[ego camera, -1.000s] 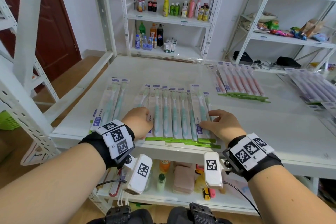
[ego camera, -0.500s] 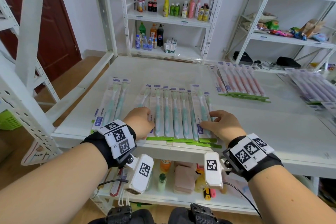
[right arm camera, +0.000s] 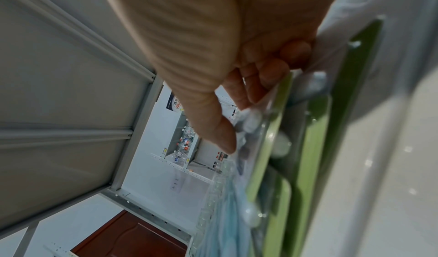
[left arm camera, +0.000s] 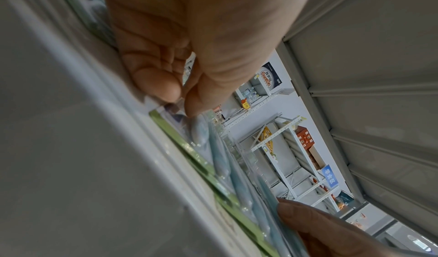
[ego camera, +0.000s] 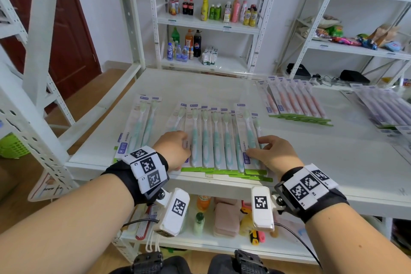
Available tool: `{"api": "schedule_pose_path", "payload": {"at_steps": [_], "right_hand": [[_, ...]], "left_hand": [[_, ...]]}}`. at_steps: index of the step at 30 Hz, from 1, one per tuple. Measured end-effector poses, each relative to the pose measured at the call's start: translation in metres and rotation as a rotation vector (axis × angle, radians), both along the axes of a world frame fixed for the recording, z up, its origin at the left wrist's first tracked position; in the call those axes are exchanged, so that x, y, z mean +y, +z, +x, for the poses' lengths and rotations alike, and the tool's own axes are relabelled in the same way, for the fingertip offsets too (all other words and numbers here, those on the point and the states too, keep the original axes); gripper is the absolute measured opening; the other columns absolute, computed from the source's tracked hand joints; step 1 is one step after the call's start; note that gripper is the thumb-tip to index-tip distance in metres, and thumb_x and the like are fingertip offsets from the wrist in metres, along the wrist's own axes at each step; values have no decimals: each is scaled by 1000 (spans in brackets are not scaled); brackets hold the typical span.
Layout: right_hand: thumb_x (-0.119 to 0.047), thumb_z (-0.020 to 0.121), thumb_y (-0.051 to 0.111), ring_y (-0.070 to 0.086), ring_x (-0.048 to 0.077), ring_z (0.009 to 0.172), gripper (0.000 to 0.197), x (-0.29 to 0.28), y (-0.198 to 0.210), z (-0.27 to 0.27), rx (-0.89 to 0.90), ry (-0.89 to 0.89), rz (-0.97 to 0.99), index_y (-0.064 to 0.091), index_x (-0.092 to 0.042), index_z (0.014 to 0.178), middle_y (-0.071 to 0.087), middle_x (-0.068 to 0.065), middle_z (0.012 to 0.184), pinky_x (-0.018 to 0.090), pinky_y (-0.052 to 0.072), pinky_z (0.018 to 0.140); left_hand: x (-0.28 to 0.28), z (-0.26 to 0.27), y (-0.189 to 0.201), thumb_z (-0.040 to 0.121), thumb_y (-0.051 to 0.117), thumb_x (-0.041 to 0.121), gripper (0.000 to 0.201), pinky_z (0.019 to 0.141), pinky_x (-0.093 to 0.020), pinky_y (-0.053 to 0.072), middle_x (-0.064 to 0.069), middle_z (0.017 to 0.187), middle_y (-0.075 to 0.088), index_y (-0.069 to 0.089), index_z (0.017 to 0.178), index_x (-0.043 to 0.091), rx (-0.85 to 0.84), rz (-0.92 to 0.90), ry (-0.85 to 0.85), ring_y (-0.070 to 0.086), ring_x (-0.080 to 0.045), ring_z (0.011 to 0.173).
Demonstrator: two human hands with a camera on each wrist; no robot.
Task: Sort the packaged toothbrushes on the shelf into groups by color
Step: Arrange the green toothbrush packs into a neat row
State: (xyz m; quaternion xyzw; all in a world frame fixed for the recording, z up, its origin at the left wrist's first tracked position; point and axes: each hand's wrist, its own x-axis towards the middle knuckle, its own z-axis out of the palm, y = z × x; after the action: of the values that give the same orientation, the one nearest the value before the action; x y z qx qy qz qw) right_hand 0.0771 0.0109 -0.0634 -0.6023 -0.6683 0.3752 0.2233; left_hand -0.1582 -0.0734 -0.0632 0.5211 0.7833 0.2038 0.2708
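A row of several teal toothbrush packs (ego camera: 215,140) lies side by side at the front of the white shelf board (ego camera: 222,87), green card ends toward me. My left hand (ego camera: 175,149) sits at the row's left end, fingers curled. In the left wrist view its thumb and fingertip (left arm camera: 166,90) pinch the corner of the end pack (left arm camera: 201,129). My right hand (ego camera: 266,153) holds the row's right end, thumb on top of the outer pack (right arm camera: 251,122), fingers (right arm camera: 272,73) curled at its edge. Two more teal packs (ego camera: 142,127) lie apart on the left.
A pink toothbrush group (ego camera: 295,104) lies at the back right and a purple group (ego camera: 387,109) at the far right. Upright posts (ego camera: 42,35) flank the left. Bottles (ego camera: 224,10) fill the rear shelves, and small goods (ego camera: 224,218) sit on the shelf below.
Both hands stay at the two ends of the teal row. The left hand has crept slightly to the right.
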Motion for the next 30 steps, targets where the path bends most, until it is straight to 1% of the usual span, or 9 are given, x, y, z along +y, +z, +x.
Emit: {"api": "schedule_pose_path", "payload": {"at_steps": [6, 10, 12, 14, 17, 21, 24, 27, 30], "right_hand": [[-32, 76, 76, 59, 6, 66, 57, 1, 0, 0, 9, -10, -4, 54, -17, 126, 57, -4, 87, 7, 38, 38], [-33, 75, 76, 59, 6, 68, 57, 1, -1, 0, 7, -11, 3, 54, -17, 126, 57, -5, 88, 11, 40, 43], [-32, 75, 76, 59, 7, 68, 56, 1, -2, 0, 16, -21, 1, 54, -18, 125, 56, -6, 87, 13, 40, 46], [-32, 75, 76, 60, 7, 69, 57, 2, -2, 0, 27, -19, -3, 54, -17, 126, 56, -6, 88, 14, 41, 47], [-32, 76, 75, 61, 7, 69, 57, 1, -2, 0, 21, -10, -6, 54, -17, 127, 57, -6, 89, 12, 41, 45], [-32, 77, 75, 62, 9, 70, 56, 1, 0, 1, -4, 5, -4, 54, -16, 126, 60, -4, 92, 15, 43, 48], [-31, 76, 75, 63, 13, 75, 57, 2, 0, 2, -20, 9, 0, 54, -14, 126, 62, 3, 102, 19, 47, 54], [-31, 77, 75, 64, 12, 74, 56, 2, 1, 4, -46, 18, -1, 54, -14, 126, 64, 6, 105, 18, 46, 53], [-31, 77, 75, 63, 11, 70, 56, 2, 1, 7, -53, 18, -6, 54, -14, 126, 65, 7, 104, 16, 43, 49]], "left_hand": [[0, 0, 0, 91, 47, 11, 48, 49, -22, 48, -3, 102, 53, 40, 138, 15, -3, -5, -5, 58, -16, 47], [1, 0, 0, 93, 45, 15, 48, 48, -21, 47, -3, 104, 55, 37, 141, 17, -8, 2, -3, 58, -16, 48], [2, 2, 2, 96, 40, 21, 44, 52, -24, 50, -5, 108, 61, 38, 140, 18, -10, 2, -17, 59, -17, 47], [2, 3, 4, 97, 38, 27, 39, 59, -28, 52, -4, 98, 65, 45, 134, 19, 5, -13, -55, 58, -18, 45], [2, 5, 7, 94, 44, 31, 37, 57, -28, 52, 0, 84, 63, 50, 128, 18, 42, -22, -86, 56, -16, 44], [3, 8, 10, 93, 46, 30, 38, 53, -26, 51, -2, 83, 61, 48, 130, 19, 62, -43, -100, 56, -17, 48], [4, 10, 12, 93, 46, 29, 37, 66, -30, 52, -2, 83, 60, 51, 127, 17, 96, -47, -119, 62, -23, 65], [5, 12, 10, 92, 46, 29, 36, 81, -31, 50, -6, 109, 63, 52, 126, 16, 134, -40, -130, 62, -25, 93], [6, 14, 9, 92, 47, 31, 38, 83, -28, 46, -6, 121, 59, 52, 127, 18, 168, -44, -139, 59, -25, 103]]}}
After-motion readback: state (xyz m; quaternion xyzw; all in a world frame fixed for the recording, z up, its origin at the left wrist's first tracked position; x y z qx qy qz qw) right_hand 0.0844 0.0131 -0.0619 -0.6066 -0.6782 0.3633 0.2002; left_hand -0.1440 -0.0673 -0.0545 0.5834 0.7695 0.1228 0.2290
